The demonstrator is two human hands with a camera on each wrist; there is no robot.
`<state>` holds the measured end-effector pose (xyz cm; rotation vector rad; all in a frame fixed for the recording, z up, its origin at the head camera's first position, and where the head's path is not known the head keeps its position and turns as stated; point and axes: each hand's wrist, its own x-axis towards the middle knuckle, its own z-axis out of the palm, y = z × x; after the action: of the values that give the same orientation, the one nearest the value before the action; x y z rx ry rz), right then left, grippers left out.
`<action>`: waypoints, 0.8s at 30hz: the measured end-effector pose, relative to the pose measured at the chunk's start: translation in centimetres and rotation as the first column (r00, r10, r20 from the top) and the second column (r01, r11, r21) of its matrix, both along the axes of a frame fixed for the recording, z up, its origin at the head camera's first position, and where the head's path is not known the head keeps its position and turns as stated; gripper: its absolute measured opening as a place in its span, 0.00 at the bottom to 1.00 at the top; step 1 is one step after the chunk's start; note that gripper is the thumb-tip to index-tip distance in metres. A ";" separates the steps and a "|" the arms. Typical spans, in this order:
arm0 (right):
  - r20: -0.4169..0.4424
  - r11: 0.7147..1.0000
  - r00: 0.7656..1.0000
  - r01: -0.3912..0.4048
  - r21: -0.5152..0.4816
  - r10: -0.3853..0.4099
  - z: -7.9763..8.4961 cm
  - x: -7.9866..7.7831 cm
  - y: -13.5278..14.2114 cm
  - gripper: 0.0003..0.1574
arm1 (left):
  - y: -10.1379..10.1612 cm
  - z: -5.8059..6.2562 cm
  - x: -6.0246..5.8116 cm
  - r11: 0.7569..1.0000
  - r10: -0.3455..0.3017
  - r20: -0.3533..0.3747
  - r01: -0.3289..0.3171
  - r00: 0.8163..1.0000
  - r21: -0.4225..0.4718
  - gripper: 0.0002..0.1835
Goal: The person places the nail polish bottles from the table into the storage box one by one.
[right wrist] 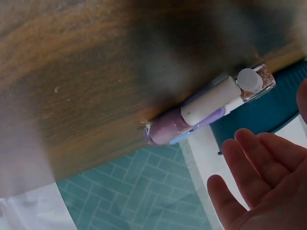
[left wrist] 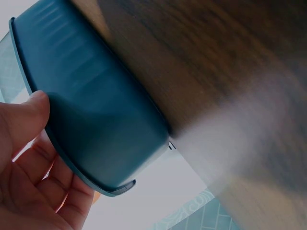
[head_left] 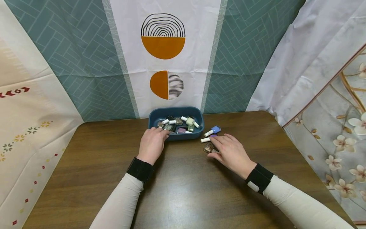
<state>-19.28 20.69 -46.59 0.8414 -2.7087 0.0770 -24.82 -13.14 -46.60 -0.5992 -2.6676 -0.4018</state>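
A dark blue plastic bin (head_left: 183,137) holds several small nail polish bottles with white or dark caps. My left hand (head_left: 152,143) grips the bin's near left rim; in the left wrist view the thumb presses the outer wall (left wrist: 96,110) and the fingers curl at the rim. My right hand (head_left: 230,151) hovers over bottles lying right of the bin, fingers spread and holding nothing. Beneath and beside it lie a blue polish bottle (head_left: 216,129), a brown glitter bottle (head_left: 208,147) and a purple one with a white cap (head_left: 204,140). The right wrist view shows a mauve bottle (right wrist: 168,127) nearest.
The brown wooden table (head_left: 177,197) reaches back to a hanging cloth (head_left: 168,63) just behind the bin. Patterned cloths hang on the left (head_left: 31,133) and right (head_left: 323,140) sides.
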 end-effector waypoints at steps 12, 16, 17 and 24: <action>-0.074 1.000 0.997 0.010 0.011 -0.009 -0.8 -0.4 -0.6 0.42 | 0.0 0.0 -0.1 1.000 0.005 0.008 -0.005 1.000 -0.006 0.08; -0.088 1.000 0.996 0.019 0.017 -0.017 -0.9 -0.5 -0.9 0.39 | 0.0 -0.1 -0.1 1.000 0.004 0.012 -0.004 1.000 -0.006 0.08; -0.088 0.999 0.996 0.023 0.022 -0.021 -0.9 -0.6 -0.9 0.38 | 0.0 0.0 -0.1 1.000 0.002 0.014 -0.002 1.000 -0.006 0.08; -0.065 0.997 0.997 0.056 0.056 -0.052 -1.0 -0.6 -1.3 0.37 | 0.0 0.1 -0.1 1.000 0.004 0.035 -0.004 0.999 0.001 0.09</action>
<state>-19.92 19.40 -47.63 0.7724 -2.6832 -0.0393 -24.91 -13.17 -46.54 -0.5915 -2.7007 -0.4166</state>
